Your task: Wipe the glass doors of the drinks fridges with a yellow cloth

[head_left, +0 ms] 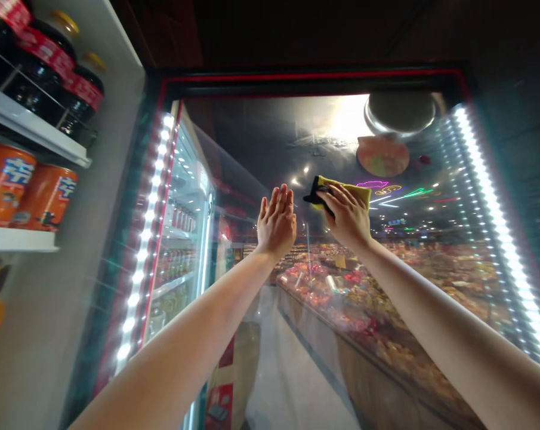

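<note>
Both my arms reach forward to the glass door (252, 149) of a drinks cooler. My left hand (277, 221) lies flat against the glass with its fingers stretched upward, holding nothing. To the right of it, my right hand (349, 215) presses a yellow and black cloth (360, 194) to the pane, its fingers bent over the fabric. The cloth's dark part sticks out on the left of the fingers, and its yellow part spreads behind them. Part of the cloth is hidden under the hand.
At the left, cooler shelves (19, 237) carry orange cans (46, 197) and dark bottles with red labels (46, 54). Bright LED strips (147, 239) line both sides of the door frame. Through the glass show an aisle floor (278, 358) and a long display of packaged goods (341, 292).
</note>
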`<state>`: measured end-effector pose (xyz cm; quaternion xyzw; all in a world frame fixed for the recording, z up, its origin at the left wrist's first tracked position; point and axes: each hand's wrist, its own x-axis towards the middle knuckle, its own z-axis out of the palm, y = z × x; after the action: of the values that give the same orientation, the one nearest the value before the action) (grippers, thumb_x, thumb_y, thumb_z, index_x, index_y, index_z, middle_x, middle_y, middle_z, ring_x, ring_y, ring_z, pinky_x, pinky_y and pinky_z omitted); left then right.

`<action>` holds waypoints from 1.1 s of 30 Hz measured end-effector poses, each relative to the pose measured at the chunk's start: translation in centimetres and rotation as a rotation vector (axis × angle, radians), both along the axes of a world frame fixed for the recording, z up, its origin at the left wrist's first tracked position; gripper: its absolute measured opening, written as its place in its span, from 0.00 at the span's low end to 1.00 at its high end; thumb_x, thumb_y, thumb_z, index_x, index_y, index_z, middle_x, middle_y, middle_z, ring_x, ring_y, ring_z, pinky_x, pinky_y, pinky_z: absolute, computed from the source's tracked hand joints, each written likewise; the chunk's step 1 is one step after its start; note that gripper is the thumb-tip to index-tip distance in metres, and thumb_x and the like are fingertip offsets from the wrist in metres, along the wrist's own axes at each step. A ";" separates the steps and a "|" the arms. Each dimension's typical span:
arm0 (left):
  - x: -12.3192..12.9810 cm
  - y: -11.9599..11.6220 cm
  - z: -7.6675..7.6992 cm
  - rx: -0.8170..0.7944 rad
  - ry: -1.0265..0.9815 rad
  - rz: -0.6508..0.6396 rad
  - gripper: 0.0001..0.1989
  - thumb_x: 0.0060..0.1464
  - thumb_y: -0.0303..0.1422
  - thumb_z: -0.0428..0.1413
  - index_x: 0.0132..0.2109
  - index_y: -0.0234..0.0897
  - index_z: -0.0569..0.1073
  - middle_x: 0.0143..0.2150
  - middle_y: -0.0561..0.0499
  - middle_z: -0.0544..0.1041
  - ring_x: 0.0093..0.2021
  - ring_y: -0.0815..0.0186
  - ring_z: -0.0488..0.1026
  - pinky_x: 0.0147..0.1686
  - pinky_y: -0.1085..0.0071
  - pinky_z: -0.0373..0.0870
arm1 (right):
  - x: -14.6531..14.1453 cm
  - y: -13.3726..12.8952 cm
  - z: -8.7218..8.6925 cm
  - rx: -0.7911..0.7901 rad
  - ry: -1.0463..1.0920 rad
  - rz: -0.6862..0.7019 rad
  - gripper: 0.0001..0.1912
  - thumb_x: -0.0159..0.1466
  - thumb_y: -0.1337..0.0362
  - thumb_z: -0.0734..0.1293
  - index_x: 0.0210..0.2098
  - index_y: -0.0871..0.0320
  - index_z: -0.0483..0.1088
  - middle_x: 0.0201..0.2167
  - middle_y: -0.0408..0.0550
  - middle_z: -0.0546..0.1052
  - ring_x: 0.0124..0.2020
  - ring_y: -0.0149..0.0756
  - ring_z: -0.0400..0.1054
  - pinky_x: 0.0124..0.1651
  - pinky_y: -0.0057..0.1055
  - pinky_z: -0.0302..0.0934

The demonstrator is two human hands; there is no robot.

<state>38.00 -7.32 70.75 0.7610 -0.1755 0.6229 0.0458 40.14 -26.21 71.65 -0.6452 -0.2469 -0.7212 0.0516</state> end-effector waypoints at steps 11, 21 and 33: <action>-0.3 -2.4 -0.8 0.096 0.075 0.038 0.33 0.67 0.29 0.41 0.76 0.35 0.46 0.79 0.48 0.44 0.78 0.59 0.39 0.76 0.53 0.40 | 0.2 -4.8 -2.0 -0.045 -0.074 -0.017 0.17 0.70 0.60 0.65 0.56 0.47 0.75 0.62 0.46 0.75 0.63 0.46 0.67 0.64 0.45 0.60; 0.4 -4.8 -0.8 0.067 0.042 -0.018 0.33 0.67 0.29 0.41 0.76 0.34 0.48 0.78 0.45 0.47 0.78 0.56 0.40 0.76 0.47 0.36 | 0.2 -6.6 -3.3 -0.107 0.002 -0.019 0.21 0.71 0.61 0.63 0.62 0.43 0.70 0.65 0.42 0.72 0.69 0.46 0.61 0.69 0.49 0.56; 0.8 -9.0 -0.6 0.021 0.028 -0.062 0.34 0.65 0.28 0.43 0.76 0.37 0.48 0.79 0.47 0.43 0.78 0.52 0.35 0.75 0.42 0.30 | 0.5 -8.8 -2.5 -0.023 -0.004 -0.041 0.21 0.72 0.61 0.61 0.63 0.47 0.70 0.67 0.46 0.70 0.71 0.47 0.59 0.70 0.51 0.58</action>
<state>38.83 -16.37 70.13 0.7644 -0.2049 0.6084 0.0596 40.68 -35.02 69.15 -0.6492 -0.2420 -0.7206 0.0289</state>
